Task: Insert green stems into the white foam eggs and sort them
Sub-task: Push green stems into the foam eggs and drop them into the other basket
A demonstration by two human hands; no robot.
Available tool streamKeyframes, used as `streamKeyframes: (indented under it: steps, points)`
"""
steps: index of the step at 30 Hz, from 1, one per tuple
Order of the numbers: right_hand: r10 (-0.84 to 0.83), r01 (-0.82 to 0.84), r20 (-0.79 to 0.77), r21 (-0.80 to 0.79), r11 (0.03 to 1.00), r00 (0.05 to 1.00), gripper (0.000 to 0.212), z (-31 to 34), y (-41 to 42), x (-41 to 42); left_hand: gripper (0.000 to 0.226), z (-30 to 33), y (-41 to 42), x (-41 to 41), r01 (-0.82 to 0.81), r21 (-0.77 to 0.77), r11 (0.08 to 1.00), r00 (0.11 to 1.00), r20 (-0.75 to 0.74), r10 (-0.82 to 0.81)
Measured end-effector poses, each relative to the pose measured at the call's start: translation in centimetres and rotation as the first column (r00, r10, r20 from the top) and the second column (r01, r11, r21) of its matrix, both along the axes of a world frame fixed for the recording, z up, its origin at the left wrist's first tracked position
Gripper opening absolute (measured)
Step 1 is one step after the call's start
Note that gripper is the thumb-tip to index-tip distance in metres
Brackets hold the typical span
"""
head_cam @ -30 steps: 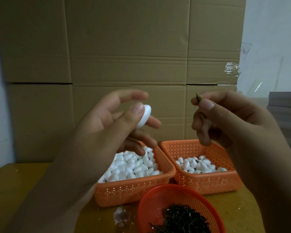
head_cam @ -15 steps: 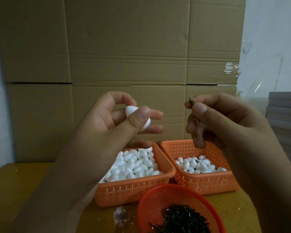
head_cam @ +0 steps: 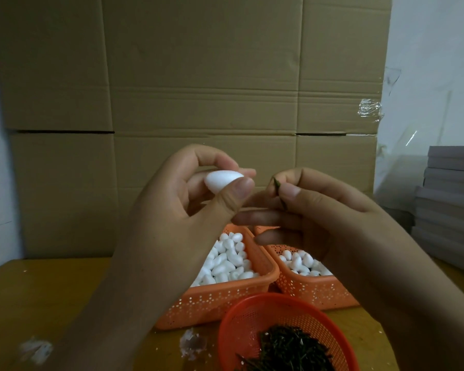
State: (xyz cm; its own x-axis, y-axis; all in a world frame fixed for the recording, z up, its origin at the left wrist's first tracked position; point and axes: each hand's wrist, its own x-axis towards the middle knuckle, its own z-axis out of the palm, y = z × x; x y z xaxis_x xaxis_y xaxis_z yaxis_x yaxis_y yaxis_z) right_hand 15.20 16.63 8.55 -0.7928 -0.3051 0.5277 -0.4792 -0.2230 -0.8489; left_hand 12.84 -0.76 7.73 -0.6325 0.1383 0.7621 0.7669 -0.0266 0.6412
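The left hand pinches a smooth white foam egg between thumb and curled fingertips, holding it raised at the middle of the view. Just beside it, the right hand pinches a thin green stem between thumb and forefinger, its tip near the egg but apart from it. Below the hands, two orange perforated plastic baskets stand side by side on the yellow-brown surface: the left basket heaped with white foam eggs, the right basket holding fewer. In front of them sits a round red mesh bowl with a pile of dark green stems. Tall brown cardboard boxes stand behind, and a stack of grey boards rises at the right.
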Motion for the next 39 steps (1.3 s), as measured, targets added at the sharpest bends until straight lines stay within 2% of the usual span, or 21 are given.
streamKeyframes:
  steps: [5,11,14,18,19,21,23,30,34,39]
  points:
    - [-0.083,0.082,-0.043,-0.026,0.996,0.996,0.017,0.08,0.33,0.1,0.023,0.03,0.0,-0.02,-0.108,-0.079,0.991,0.994,-0.027,0.106]
    - [-0.129,0.126,-0.085,-0.039,0.991,0.988,0.017,0.07,0.45,-0.07,0.018,-0.08,-0.13,-0.27,-0.345,-0.126,0.93,0.927,-0.199,0.317]
    - [-0.145,0.142,-0.087,-0.045,0.989,0.986,0.02,0.17,0.59,-0.06,0.018,-0.34,-0.02,-0.3,-0.403,-0.123,0.907,0.897,-0.249,0.365]
    - [-0.186,0.182,-0.076,-0.05,0.982,0.98,0.027,0.19,0.63,-0.18,0.027,-0.37,0.25,0.02,-0.293,-0.151,0.944,0.939,-0.229,0.255]
    - [-0.189,0.185,-0.076,-0.05,0.981,0.979,0.025,0.19,0.6,-0.23,0.026,-0.3,0.25,0.09,-0.217,-0.149,0.965,0.965,-0.184,0.188]
    - [-0.193,0.188,-0.083,-0.065,0.98,0.978,0.018,0.21,0.62,-0.3,0.02,-0.07,0.19,0.19,0.063,-0.059,0.996,0.998,-0.011,-0.064]
    - [-0.203,0.196,-0.087,-0.081,0.977,0.975,0.016,0.24,0.78,-0.29,0.017,0.1,-0.04,0.14,0.266,0.069,0.961,0.957,0.096,-0.272]
    - [-0.229,0.222,-0.075,-0.09,0.971,0.97,0.023,0.27,0.8,-0.36,0.028,0.19,-0.44,-0.21,0.313,0.183,0.932,0.936,0.109,-0.336]
    - [-0.243,0.236,-0.065,-0.1,0.967,0.968,0.024,0.31,0.77,-0.28,0.027,0.48,-0.64,0.1,0.448,0.313,0.838,0.846,0.155,-0.51]
    - [-0.222,0.217,-0.063,-0.08,0.973,0.973,0.024,0.27,0.53,-0.13,0.02,0.25,-0.62,-0.19,0.361,0.374,0.854,0.886,0.149,-0.44]
